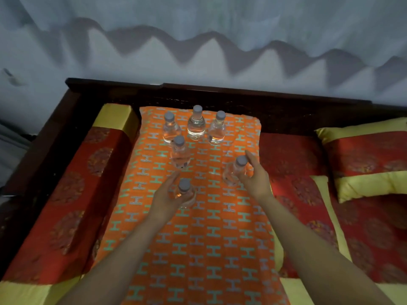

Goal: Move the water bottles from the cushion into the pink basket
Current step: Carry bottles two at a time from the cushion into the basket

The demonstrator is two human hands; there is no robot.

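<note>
Several clear water bottles with grey caps stand upright on an orange patterned cushion (198, 249). Three stand in a row at the far end: left (170, 128), middle (196, 124), right (217, 129). A fourth bottle (180, 153) stands just in front of them. My left hand (164, 199) wraps around the nearest bottle (184, 191) from the left. My right hand (256, 175) grips another bottle (234, 170) at the cushion's right side, fingers curled behind it. Both held bottles stay upright on or near the cushion. No pink basket is in view.
The cushion lies on a seat with red and yellow cushions at the left (72, 194) and right (308, 205). A red and yellow pillow (370, 155) sits at the far right. A dark wooden backrest (220, 95) runs behind, with a pale curtain (198, 29) above.
</note>
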